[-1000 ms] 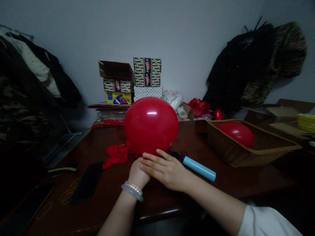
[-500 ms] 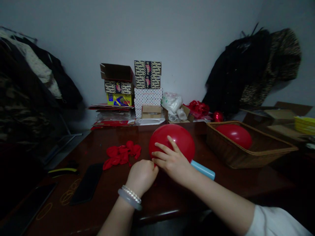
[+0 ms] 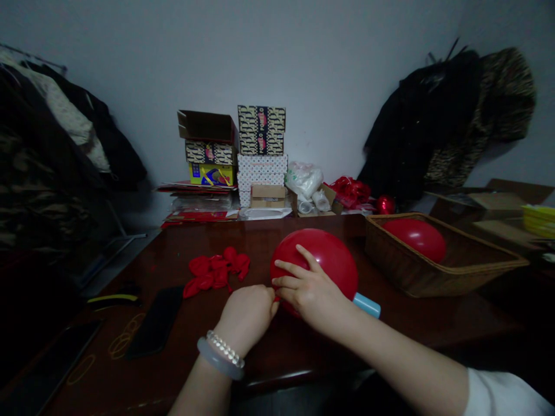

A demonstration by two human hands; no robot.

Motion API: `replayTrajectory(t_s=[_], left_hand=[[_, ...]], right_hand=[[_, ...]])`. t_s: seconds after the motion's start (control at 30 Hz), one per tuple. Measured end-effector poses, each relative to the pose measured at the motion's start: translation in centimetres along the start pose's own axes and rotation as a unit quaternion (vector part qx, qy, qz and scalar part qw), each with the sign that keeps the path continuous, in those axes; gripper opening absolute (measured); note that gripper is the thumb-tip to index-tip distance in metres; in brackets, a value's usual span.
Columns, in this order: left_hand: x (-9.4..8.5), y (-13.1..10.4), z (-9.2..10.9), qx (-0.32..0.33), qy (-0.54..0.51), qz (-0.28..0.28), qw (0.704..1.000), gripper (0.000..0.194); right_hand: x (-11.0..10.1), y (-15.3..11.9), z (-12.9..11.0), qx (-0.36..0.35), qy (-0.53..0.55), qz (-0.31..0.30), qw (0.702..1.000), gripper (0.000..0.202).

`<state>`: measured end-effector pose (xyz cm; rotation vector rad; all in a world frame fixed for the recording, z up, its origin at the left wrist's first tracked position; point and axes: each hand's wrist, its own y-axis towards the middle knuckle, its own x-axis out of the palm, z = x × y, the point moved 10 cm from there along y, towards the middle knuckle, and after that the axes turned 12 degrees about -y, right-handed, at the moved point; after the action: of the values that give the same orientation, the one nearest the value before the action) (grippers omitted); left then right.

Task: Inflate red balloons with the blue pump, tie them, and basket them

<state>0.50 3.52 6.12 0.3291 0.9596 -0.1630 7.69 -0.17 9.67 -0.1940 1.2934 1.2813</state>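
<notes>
Balloon sits just right of the frame's center, your right hand spread over its side. Your left hand has its fingers curled closed at the balloon's neck. The pump lies partly hidden behind the balloon on the surface.

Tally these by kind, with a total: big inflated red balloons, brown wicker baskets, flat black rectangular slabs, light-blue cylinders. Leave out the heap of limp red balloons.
Big inflated red balloons: 2
Brown wicker basket: 1
Flat black rectangular slabs: 2
Light-blue cylinder, partly hidden: 1
Total: 6
</notes>
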Motion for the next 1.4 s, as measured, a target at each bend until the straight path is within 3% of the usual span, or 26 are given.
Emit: replayTrajectory(t_s=[0.07, 0.17, 0.27, 0.37, 0.47, 0.67, 1.0, 1.17, 1.3, 1.4], left_hand=[[-0.8, -0.1, 0.5, 0.019, -0.011, -0.004, 1.000, 0.008], [-3.1, -0.4, 1.3, 0.069, -0.124, 0.026, 0.989, 0.009], [-4.9, -0.6, 2.4, 0.143, -0.215, 0.062, 0.964, 0.037], [-4.9, -0.6, 3.3, 0.192, -0.240, 0.073, 0.949, 0.055], [-4.7, -0.5, 3.9, 0.223, -0.275, 0.107, 0.929, 0.045], [-4.8, -1.2, 5.2, 0.283, -0.298, 0.187, 0.892, 0.041], [-5.2, -3.3, 6.1, 0.299, -0.180, 0.321, 0.880, 0.039], [-5.0, -4.0, 6.6, 0.322, -0.061, 0.366, 0.871, 0.044], [-5.7, -3.8, 5.1, 0.297, -0.062, 0.392, 0.869, 0.038], [-7.1, -3.4, 2.9, 0.227, -0.131, 0.417, 0.870, 0.027]], right_hand=[[-0.6, -0.3, 0.6, 0.016, 0.014, 0.022, 1.000, 0.012], [-2.1, -0.6, 2.3, 0.075, 0.042, 0.054, 0.995, 0.014], [-3.7, -0.6, 3.8, 0.135, 0.074, 0.040, 0.987, 0.018], [-5.4, -0.5, 4.7, 0.172, 0.087, 0.043, 0.980, 0.019], [-6.1, -0.5, 5.2, 0.198, 0.111, 0.050, 0.973, 0.019], [-5.7, -0.7, 4.8, 0.212, 0.134, 0.039, 0.967, 0.020], [-5.6, -0.8, 4.1, 0.227, 0.105, 0.075, 0.965, 0.024], [-4.1, -0.5, 3.5, 0.260, 0.098, 0.036, 0.960, 0.035], [-3.8, -0.8, 3.5, 0.269, 0.085, 0.007, 0.959, 0.054], [-4.9, -1.9, 4.6, 0.280, 0.071, 0.015, 0.957, 0.074]])
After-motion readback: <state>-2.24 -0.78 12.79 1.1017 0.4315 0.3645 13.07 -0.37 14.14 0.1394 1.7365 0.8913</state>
